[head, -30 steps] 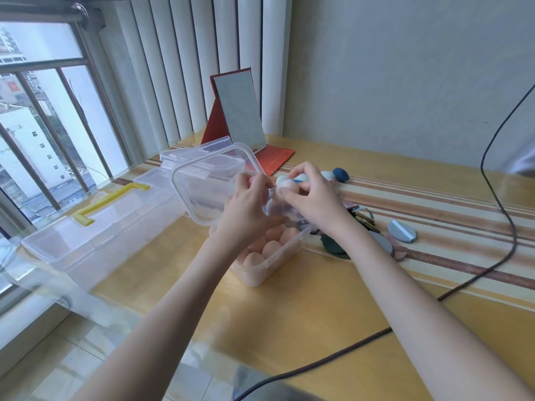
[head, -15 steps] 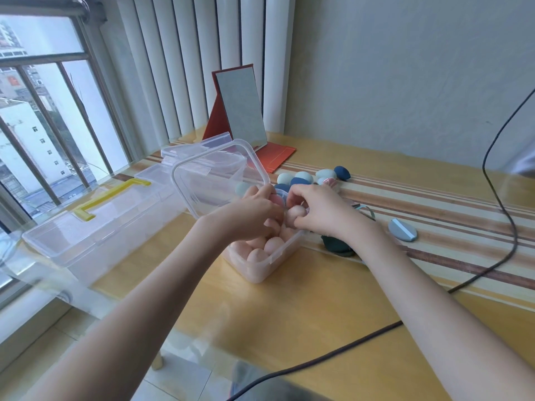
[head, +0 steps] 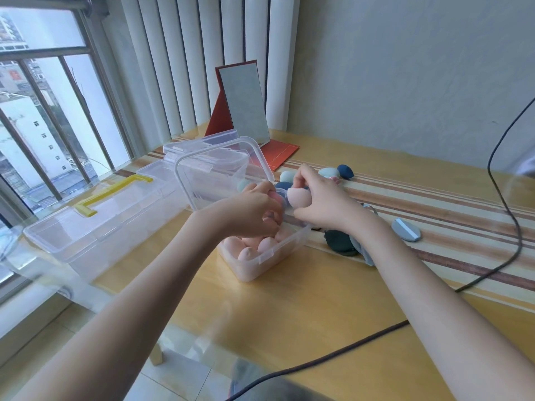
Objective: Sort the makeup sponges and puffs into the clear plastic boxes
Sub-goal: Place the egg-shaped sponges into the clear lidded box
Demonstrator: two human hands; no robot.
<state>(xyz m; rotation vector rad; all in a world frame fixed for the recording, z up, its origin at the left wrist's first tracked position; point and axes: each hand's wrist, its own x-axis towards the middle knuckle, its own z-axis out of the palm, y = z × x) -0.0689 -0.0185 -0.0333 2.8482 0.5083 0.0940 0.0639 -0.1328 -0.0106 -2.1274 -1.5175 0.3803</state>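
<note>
A small clear plastic box (head: pixel 285 251) sits mid-table, holding several peach egg-shaped sponges (head: pixel 266 246); its hinged lid (head: pixel 223 172) stands open behind. My right hand (head: pixel 321 202) hovers over the box's far side, pinching a peach sponge (head: pixel 298 196). My left hand (head: pixel 254 209) curls over the box, fingers around a pinker sponge (head: pixel 275 198) at its tips. Loose blue and pale green sponges (head: pixel 330 172) lie behind my hands. A blue-grey puff (head: pixel 405 230) and a dark green puff (head: pixel 338 243) rest on the striped runner to the right.
A long clear box with a yellow handle (head: pixel 113 192) lies at the left by the window. Another clear box (head: pixel 199 143) and a red folding mirror (head: pixel 243 108) stand behind. A black cable (head: pixel 509 227) crosses the table's right and front.
My right hand has lifted out of the box and now shows a peach sponge in its fingers. My left hand stays curled over the box.
</note>
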